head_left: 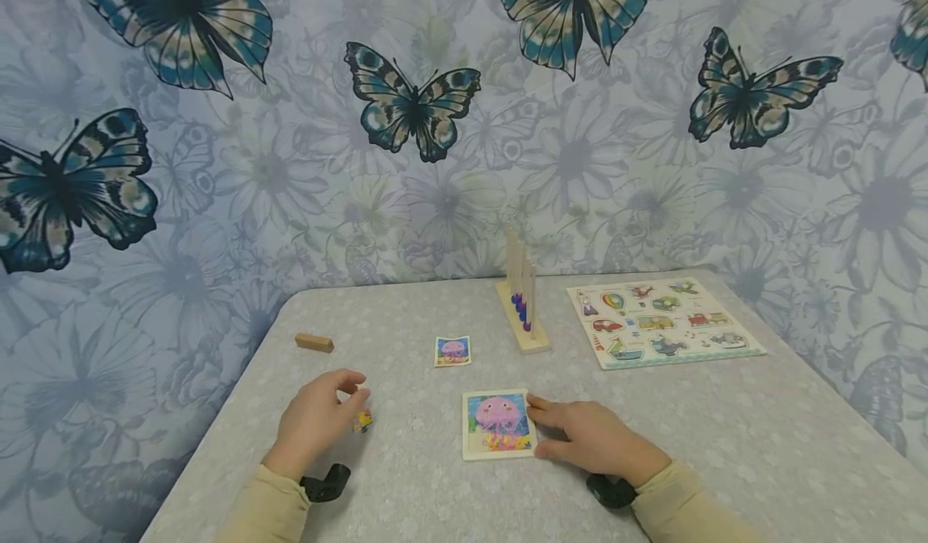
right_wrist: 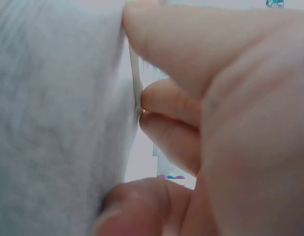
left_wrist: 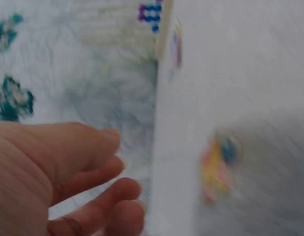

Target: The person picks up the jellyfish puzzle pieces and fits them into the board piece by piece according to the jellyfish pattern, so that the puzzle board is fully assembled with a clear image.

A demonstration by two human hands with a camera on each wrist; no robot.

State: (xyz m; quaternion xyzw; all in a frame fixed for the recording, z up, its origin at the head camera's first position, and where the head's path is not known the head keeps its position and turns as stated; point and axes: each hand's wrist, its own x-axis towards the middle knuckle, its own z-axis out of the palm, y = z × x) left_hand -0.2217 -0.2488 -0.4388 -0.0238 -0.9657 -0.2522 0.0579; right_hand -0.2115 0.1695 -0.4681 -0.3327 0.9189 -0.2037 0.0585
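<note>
A square jigsaw board [head_left: 499,424] with a pink jellyfish picture lies on the table, a pale bare patch at its lower left. My right hand [head_left: 590,438] rests at its right side, fingertips touching the frame's edge; the right wrist view shows thumb and fingers along that thin edge [right_wrist: 136,81]. To the left, a small colourful puzzle piece [head_left: 363,420], mostly yellow, lies on the table, blurred in the left wrist view. My left hand [head_left: 319,414] is just above and left of this piece [left_wrist: 217,169], fingers loosely bent, with nothing between them.
Behind the board lies a small jellyfish picture card [head_left: 453,351]. A wooden block [head_left: 314,342] sits at the back left. A wooden peg stand [head_left: 535,340] with blue and purple beads stands at the back, left of a vehicle picture board [head_left: 663,321]. A butterfly-patterned backdrop [head_left: 435,221] rises behind the table.
</note>
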